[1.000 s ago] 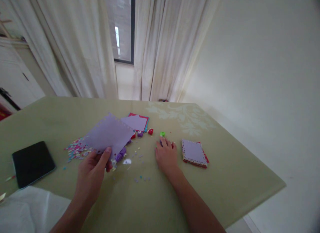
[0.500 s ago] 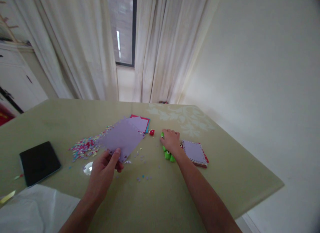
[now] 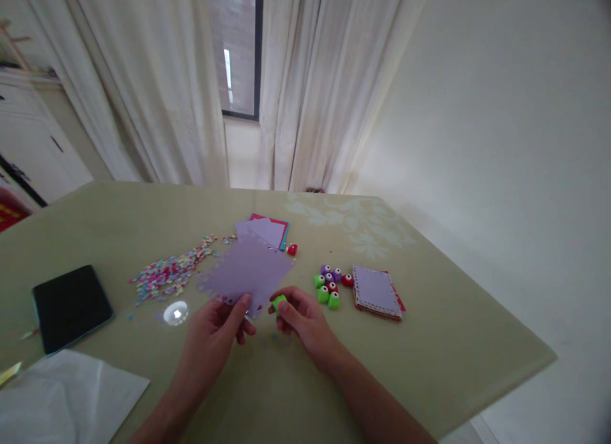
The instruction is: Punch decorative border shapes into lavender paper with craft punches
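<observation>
- While the purple sheet [image 3: 251,266] is pinched in the left hand [image 3: 212,333] above the table [image 3: 286,399], the green block [image 3: 279,303] is gripped by the right hand [image 3: 308,323] beside it.
- The sheet is judged light and easily creased, best held by its edge.
- The table is backed by curtains [image 3: 143,81].
</observation>
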`<state>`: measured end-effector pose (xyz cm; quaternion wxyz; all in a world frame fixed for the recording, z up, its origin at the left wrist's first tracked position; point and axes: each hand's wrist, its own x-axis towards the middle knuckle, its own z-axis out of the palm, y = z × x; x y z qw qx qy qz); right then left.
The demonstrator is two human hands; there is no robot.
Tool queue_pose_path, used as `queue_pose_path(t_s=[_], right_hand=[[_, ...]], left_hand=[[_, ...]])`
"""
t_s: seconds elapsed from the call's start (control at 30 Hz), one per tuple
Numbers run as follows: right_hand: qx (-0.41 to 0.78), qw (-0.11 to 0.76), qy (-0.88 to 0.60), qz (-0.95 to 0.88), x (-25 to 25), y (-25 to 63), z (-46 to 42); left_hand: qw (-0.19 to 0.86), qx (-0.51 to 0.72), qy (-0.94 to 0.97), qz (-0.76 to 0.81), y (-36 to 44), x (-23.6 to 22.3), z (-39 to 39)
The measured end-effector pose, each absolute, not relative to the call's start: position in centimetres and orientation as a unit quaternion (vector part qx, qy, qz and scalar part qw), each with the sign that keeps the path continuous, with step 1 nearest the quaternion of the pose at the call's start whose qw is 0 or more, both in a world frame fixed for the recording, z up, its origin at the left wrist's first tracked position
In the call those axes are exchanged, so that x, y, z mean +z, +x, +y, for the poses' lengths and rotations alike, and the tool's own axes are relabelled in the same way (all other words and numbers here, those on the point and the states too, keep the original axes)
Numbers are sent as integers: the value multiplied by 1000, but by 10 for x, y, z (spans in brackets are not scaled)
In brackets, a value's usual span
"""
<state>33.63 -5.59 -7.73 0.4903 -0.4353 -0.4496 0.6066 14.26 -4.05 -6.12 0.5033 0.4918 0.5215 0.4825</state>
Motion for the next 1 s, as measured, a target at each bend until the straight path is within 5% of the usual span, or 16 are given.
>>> queue_pose_path(t_s=[1.0], right_hand=[[686, 472, -452, -319, -77, 321, -54]], left_hand=[[470, 431, 552, 537, 151, -64, -46]])
